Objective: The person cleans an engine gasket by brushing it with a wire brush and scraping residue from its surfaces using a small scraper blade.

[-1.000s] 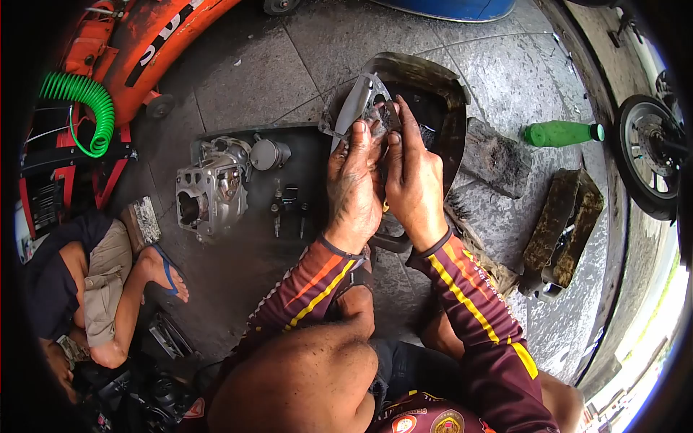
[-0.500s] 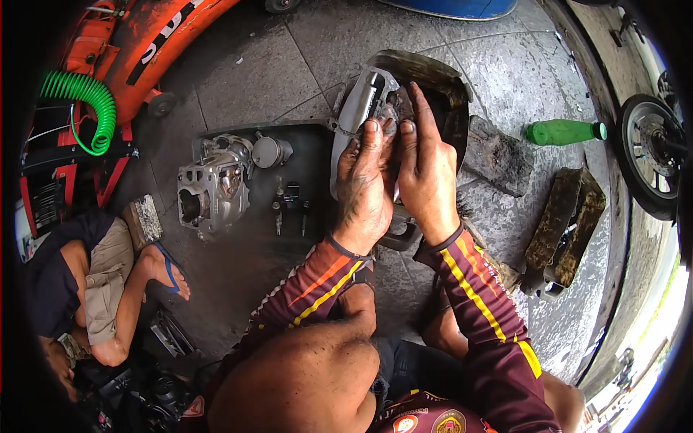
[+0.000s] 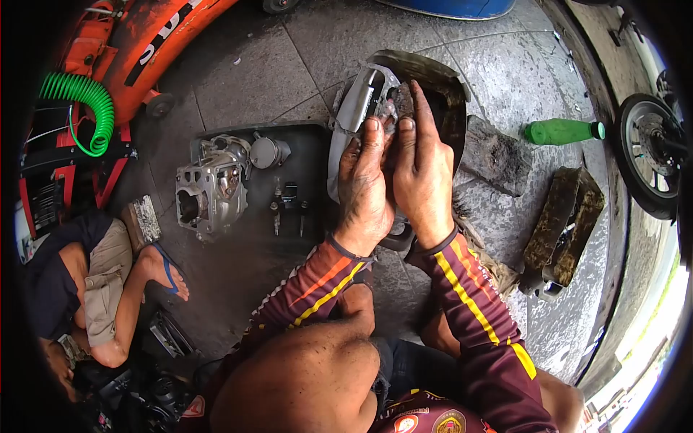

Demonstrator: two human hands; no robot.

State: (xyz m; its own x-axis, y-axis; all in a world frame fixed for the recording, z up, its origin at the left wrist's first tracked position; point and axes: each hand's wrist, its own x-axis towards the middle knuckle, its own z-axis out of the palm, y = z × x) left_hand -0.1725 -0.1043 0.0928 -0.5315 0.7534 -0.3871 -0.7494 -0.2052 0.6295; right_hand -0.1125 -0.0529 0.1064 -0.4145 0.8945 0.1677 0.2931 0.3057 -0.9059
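Watching remotely: the left hand (image 3: 364,195) and right hand (image 3: 427,180) are together at my centre, palms facing, thumbs toward 12 o'clock, with a greasy grey piece (image 3: 390,110) showing at the fingertips; I can't tell how firmly either grips it, since fingers hide most of it. My guess at the risk: oily skin could let the piece slip and drop, and a knock from the wrists could tip the cover below. That silvery cover (image 3: 351,112), smooth and curved, lies at 11 o'clock, seemingly overlapping the rim of a brown, grimy basin (image 3: 426,68) at 12 to 1. At 9 o'clock, a flat dark tray (image 3: 307,166) carries a dull round piston (image 3: 268,153), small bolts (image 3: 276,216) and, by its outer edge, a bright, many-holed engine casting (image 3: 213,191). Small bolts, I judge, could roll if the tray were bumped. At 3, a rough blackened slab (image 3: 498,157); beyond it, toward 2:30, a glossy green bottle (image 3: 567,132) on its side, which might roll if nudged. Oil-caked angular box (image 3: 563,227) near 3:30. Farther, about 8, another person's sandalled foot (image 3: 166,270); past 9, coiled green hose (image 3: 97,119).
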